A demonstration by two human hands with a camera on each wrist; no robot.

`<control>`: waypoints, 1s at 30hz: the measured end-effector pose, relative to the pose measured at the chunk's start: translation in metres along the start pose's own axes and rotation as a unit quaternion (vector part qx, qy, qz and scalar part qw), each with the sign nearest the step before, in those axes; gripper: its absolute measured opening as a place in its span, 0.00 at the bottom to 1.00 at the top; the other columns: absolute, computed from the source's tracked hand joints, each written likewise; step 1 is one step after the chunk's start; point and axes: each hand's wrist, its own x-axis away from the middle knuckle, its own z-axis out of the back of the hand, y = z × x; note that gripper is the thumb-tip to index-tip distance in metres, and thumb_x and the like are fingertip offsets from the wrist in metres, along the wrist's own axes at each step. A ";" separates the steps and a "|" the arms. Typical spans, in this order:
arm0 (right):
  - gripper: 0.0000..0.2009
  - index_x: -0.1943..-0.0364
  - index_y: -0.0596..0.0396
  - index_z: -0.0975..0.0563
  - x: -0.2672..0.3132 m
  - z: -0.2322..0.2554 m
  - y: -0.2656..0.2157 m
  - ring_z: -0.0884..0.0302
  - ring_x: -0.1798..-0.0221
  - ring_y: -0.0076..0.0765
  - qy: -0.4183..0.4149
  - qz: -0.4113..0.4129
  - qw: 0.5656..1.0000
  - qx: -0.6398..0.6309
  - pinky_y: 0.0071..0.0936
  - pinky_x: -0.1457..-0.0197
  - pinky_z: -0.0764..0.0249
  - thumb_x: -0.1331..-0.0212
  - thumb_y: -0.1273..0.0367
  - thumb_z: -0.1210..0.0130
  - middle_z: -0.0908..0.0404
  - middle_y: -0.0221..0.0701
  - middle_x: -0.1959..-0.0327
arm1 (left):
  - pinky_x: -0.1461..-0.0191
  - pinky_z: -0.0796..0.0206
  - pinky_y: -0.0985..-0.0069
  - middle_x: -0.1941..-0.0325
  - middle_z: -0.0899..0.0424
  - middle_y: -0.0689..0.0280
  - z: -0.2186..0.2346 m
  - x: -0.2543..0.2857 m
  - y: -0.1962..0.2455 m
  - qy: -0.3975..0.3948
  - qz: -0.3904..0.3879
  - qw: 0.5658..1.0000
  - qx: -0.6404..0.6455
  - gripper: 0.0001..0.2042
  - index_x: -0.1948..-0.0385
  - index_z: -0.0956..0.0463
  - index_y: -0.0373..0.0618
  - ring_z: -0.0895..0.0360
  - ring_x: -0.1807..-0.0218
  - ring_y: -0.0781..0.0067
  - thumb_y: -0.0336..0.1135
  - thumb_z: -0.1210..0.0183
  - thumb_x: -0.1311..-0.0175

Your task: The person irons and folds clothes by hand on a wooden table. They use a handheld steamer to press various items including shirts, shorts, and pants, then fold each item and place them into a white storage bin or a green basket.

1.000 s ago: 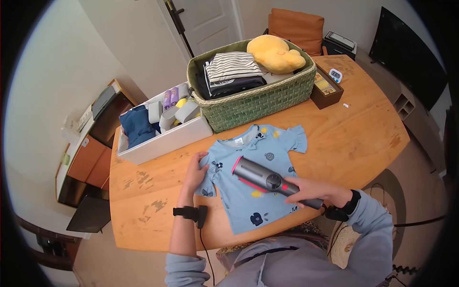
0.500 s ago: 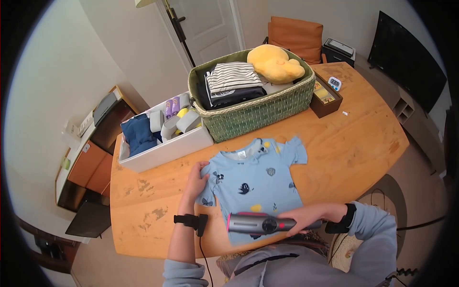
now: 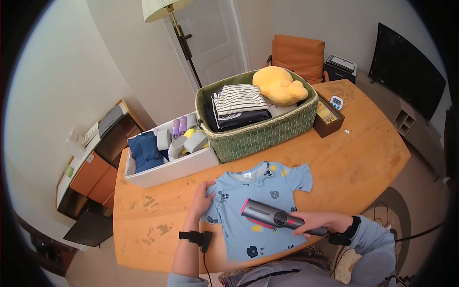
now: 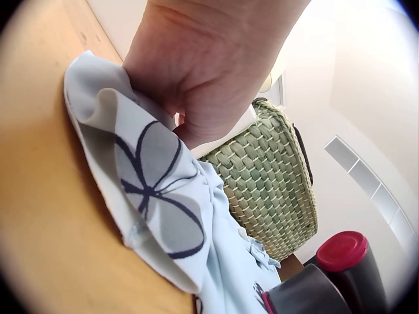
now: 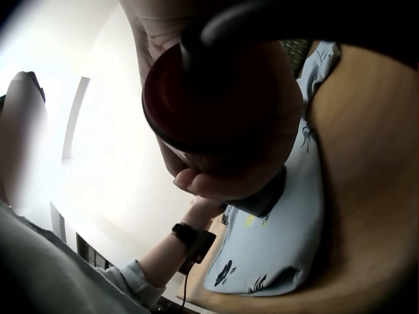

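On the table: shirt (image 3: 258,205) lies flat on the wooden table (image 3: 363,143), collar toward the basket (image 3: 260,131), hem at the near edge.
Left hand: left hand (image 3: 202,197) pinches the sleeve (image 4: 141,190) at the shirt's left side; fingers are curled onto the cloth, thumb hidden.
Right hand: right hand (image 3: 321,222) has its fingers wrapped round the handle of the steamer (image 3: 275,217), whose head lies across the shirt's middle.
Risk, scorching: if the steamer rests too long on one spot, I judge the thin cloth could mark or go damp; the cause would be a stalled stroke.
Risk, creasing: the sleeve is bunched and folded under the left hand, so a pass over it could press the fold in.
Risk, sliding: the hem sits at the table edge; a pull toward the body with a slack left grip could drag the shirt off.
Risk, fingers: the left hand is near the steamer's head, so a stroke that way could bring heat onto it.
Head view only: shows the whole shirt, both hands at once, the basket of folded clothes, the white box (image 3: 172,167) beside it.
Left wrist view only: shows the sleeve lifted and doubled over at the grip, which looks flat from above.
Right wrist view only: shows the red butt end (image 5: 216,98) of the steamer and the fingers (image 5: 222,176) curled beneath it; the steamer's head is hidden there.
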 end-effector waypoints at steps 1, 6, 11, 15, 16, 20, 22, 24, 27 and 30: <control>0.26 0.41 0.55 0.38 0.003 0.003 0.001 0.34 0.82 0.18 0.023 0.001 0.999 -0.039 0.18 0.77 0.37 0.43 0.69 0.43 0.32 0.25 0.78 | 0.41 0.38 0.71 0.51 0.25 0.58 0.001 0.000 0.002 -0.014 0.007 1.000 -0.001 0.18 0.51 0.31 0.41 0.29 0.46 0.63 0.19 0.43 0.46; 0.26 0.40 0.54 0.39 0.027 0.001 -0.001 0.34 0.82 0.18 0.021 -0.003 0.999 -0.030 0.17 0.78 0.38 0.43 0.69 0.43 0.33 0.24 0.77 | 0.43 0.36 0.70 0.51 0.25 0.57 -0.001 0.000 -0.003 -0.002 0.008 1.000 0.008 0.19 0.52 0.29 0.42 0.28 0.47 0.59 0.19 0.42 0.48; 0.24 0.41 0.54 0.38 0.043 0.012 0.029 0.34 0.82 0.16 -0.093 -0.034 0.994 0.034 0.16 0.79 0.38 0.40 0.69 0.45 0.32 0.24 0.76 | 0.44 0.35 0.69 0.51 0.25 0.56 -0.002 -0.001 -0.002 0.009 -0.008 1.000 -0.015 0.19 0.52 0.29 0.42 0.27 0.47 0.59 0.19 0.42 0.48; 0.18 0.49 0.56 0.35 0.056 0.006 0.026 0.35 0.82 0.16 -0.110 -0.051 0.992 0.037 0.16 0.79 0.38 0.40 0.69 0.45 0.31 0.24 0.76 | 0.45 0.35 0.69 0.52 0.24 0.56 -0.003 -0.001 -0.005 0.006 0.006 1.000 -0.008 0.19 0.53 0.28 0.43 0.27 0.48 0.58 0.19 0.42 0.48; 0.18 0.49 0.56 0.35 0.055 0.007 0.027 0.35 0.82 0.16 -0.109 -0.050 0.992 0.038 0.16 0.79 0.38 0.40 0.69 0.45 0.31 0.24 0.76 | 0.45 0.35 0.69 0.52 0.24 0.56 -0.003 -0.001 -0.007 0.007 0.001 1.000 -0.010 0.18 0.53 0.28 0.44 0.27 0.48 0.58 0.19 0.42 0.48; 0.18 0.48 0.56 0.34 0.053 0.008 0.028 0.35 0.82 0.16 -0.090 -0.053 0.994 0.038 0.16 0.78 0.38 0.40 0.69 0.44 0.31 0.23 0.76 | 0.46 0.34 0.69 0.53 0.24 0.56 -0.002 -0.001 -0.002 0.016 -0.007 1.000 -0.018 0.18 0.53 0.27 0.44 0.27 0.49 0.58 0.20 0.41 0.48; 0.19 0.47 0.56 0.35 0.052 0.004 0.023 0.35 0.82 0.16 -0.079 -0.048 0.995 0.033 0.16 0.78 0.38 0.40 0.68 0.44 0.31 0.23 0.76 | 0.47 0.34 0.69 0.54 0.24 0.57 -0.002 0.000 0.001 0.018 -0.012 1.000 -0.018 0.18 0.54 0.27 0.45 0.27 0.49 0.58 0.20 0.41 0.48; 0.21 0.45 0.56 0.35 0.050 0.001 0.019 0.34 0.81 0.16 -0.040 -0.008 0.999 -0.013 0.16 0.77 0.37 0.41 0.68 0.44 0.31 0.23 0.75 | 0.47 0.34 0.69 0.54 0.24 0.57 -0.002 0.001 0.000 0.019 -0.015 1.000 -0.019 0.18 0.54 0.27 0.45 0.27 0.49 0.58 0.21 0.41 0.48; 0.22 0.44 0.56 0.36 0.047 0.004 0.030 0.33 0.80 0.16 0.016 0.000 0.997 -0.076 0.17 0.76 0.35 0.41 0.70 0.43 0.31 0.24 0.74 | 0.47 0.35 0.68 0.54 0.24 0.56 -0.003 0.002 -0.003 0.028 -0.020 0.999 -0.028 0.19 0.54 0.27 0.46 0.27 0.50 0.57 0.21 0.41 0.49; 0.23 0.44 0.56 0.36 0.055 0.009 0.032 0.33 0.79 0.17 0.073 -0.001 0.992 -0.100 0.18 0.75 0.34 0.43 0.72 0.42 0.30 0.25 0.73 | 0.46 0.35 0.68 0.54 0.24 0.56 -0.004 0.002 -0.002 0.030 -0.027 0.998 -0.047 0.19 0.54 0.27 0.47 0.27 0.50 0.56 0.21 0.41 0.49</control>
